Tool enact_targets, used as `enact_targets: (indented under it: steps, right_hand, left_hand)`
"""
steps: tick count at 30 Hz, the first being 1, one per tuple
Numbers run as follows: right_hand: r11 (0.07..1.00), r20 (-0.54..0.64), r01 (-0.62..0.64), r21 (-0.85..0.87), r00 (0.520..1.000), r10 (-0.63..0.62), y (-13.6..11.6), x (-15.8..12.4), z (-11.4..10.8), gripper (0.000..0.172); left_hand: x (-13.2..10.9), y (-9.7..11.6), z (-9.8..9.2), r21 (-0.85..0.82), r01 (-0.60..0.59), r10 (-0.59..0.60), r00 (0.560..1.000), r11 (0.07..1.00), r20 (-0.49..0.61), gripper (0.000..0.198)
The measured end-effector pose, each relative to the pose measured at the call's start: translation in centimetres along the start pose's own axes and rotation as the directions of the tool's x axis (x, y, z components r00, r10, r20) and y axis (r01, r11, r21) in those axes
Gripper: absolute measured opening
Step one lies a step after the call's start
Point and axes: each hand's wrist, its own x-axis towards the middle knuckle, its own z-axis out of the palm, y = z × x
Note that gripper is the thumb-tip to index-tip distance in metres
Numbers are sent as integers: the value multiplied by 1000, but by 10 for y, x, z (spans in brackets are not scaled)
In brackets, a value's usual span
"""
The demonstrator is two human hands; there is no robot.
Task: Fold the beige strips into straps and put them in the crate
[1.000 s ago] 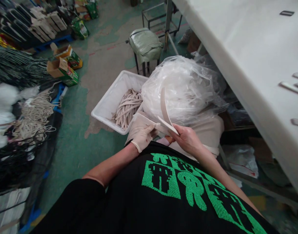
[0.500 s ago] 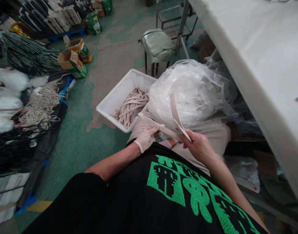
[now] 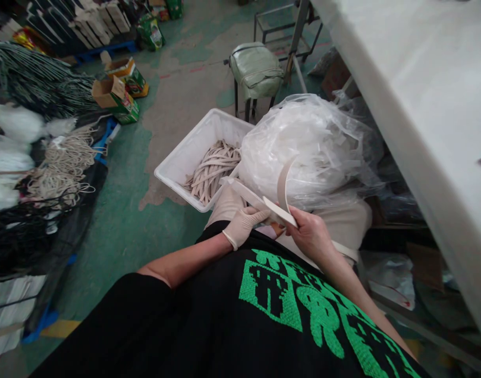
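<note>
My left hand, in a pale glove, is closed on a flat beige strip that stretches up toward the tub. My bare right hand pinches a beige strap whose free end curls upward in front of the plastic bag. A pale flat end also juts left from the right fingers toward the left hand. Whether both hands hold one and the same strip I cannot tell. Beyond them, a white plastic tub contains a heap of similar beige straps.
A big clear bag of white material sits beside the tub. On the right runs a white-topped table. A padded stool stands behind. Cords, cardboard boxes and bundles lie to the left.
My hands have drawn closer together; the left moved slightly right and the right slightly left. The curled strap end has bent over more, and the pale flat end now points left.
</note>
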Motion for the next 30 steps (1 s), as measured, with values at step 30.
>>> enact_targets:
  steps: [30]
  right_hand:
    - [992, 56, -31, 124, 998, 24, 19, -23, -12, 36]
  left_hand:
    - [6, -10, -3, 44, 14, -12, 999, 999, -36, 49]
